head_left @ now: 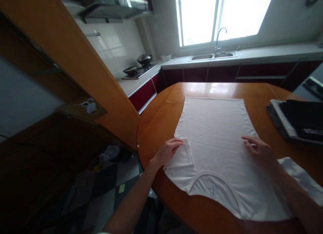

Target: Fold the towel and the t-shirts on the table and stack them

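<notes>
A white T-shirt (pixel 217 133) lies spread on the round wooden table (pixel 158 109), its neckline toward me and its hem at the far side. The sleeve on the left is folded inward over the body; the one on the right sticks out past my forearm. My left hand (pixel 168 150) rests at the folded sleeve, fingers together on its edge; whether they pinch cloth is hard to tell. On the right side of the shirt, my right hand (pixel 258 150) touches the cloth with its fingers partly spread.
A stack of dark and white folded clothes (pixel 302 119) sits at the table's right. Beyond are a counter with a sink (pixel 212 56), and a stove (pixel 141 72) with pans. An orange wooden frame (pixel 101 79) stands at the left.
</notes>
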The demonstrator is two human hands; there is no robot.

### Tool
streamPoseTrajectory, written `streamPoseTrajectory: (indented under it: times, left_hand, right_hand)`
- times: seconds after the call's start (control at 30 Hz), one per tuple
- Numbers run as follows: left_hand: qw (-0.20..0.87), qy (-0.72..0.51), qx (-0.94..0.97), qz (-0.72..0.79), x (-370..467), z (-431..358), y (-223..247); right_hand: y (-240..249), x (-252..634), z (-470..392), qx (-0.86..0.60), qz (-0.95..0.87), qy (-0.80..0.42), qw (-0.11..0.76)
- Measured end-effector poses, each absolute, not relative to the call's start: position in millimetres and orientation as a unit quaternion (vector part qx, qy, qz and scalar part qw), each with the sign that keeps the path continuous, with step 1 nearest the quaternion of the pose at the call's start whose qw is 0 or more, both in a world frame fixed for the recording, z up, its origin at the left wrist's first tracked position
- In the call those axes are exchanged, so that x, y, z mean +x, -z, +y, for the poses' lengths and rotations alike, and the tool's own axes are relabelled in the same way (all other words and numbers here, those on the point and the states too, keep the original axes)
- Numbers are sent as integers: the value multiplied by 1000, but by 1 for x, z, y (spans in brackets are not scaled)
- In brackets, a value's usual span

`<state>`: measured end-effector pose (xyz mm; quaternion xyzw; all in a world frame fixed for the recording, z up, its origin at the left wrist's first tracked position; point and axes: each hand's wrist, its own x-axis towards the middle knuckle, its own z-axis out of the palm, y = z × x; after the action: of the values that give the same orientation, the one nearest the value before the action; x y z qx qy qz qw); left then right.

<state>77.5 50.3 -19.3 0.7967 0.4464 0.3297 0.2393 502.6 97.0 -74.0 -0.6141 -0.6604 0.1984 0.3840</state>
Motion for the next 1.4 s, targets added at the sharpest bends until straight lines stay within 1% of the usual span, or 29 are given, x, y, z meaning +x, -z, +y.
streamPoseTrajectory:
  times: [0.13, 0.23, 0.3, 0.4, 0.53, 0.63, 0.73, 0.83, 0.9, 0.97, 1.07, 1.13, 1.27, 1.33, 1.4]
  left_hand:
    - [260, -286, 805, 450, 76, 46, 11]
    - [289, -184, 833, 435, 78, 35, 2]
    - [287, -117, 851, 425, 85, 29, -1]
    - [270, -76, 859, 428, 95, 25, 0]
    - [282, -107, 849, 435, 95, 28, 2]
    - [248, -206, 808, 493, 84, 33, 7]
    - [177, -300, 769, 537, 71, 34, 21]
    - [139, -351, 771, 512, 64, 32, 36]
    - [134, -355, 782, 495, 62, 31, 42]
    - [143, -315, 803, 485, 62, 32, 44]
    - [151, -234, 831, 482, 63, 35, 43]
    - [146, -212, 835, 486, 64, 35, 42]
    - [146, -226, 832, 485, 63, 33, 44]
    - [164, -255, 826, 476, 62, 33, 45]
    - [190, -306, 802, 476, 60, 32, 45]
  right_hand:
    - [74, 504, 98, -615, -664, -186, 382]
    - [76, 505, 98, -616, -667, -183, 376]
    - [77, 506, 99, -616, -670, -182, 372]
    - [78, 508, 100, -609, -677, -191, 365]
    - [73, 509, 98, -602, -678, -198, 373]
    - [63, 503, 94, -603, -684, -185, 368]
    - [48, 482, 87, -595, -711, -178, 330]
    - [32, 444, 81, -579, -745, -191, 271]
    - [24, 414, 80, -559, -767, -217, 230]
    - [22, 382, 82, -535, -788, -235, 197]
    - [27, 339, 93, -517, -803, -241, 172]
    - [31, 315, 103, -518, -805, -240, 160]
    - [38, 284, 119, -514, -811, -246, 130]
    - [39, 275, 123, -509, -817, -242, 123]
    - [40, 268, 125, -501, -820, -243, 134]
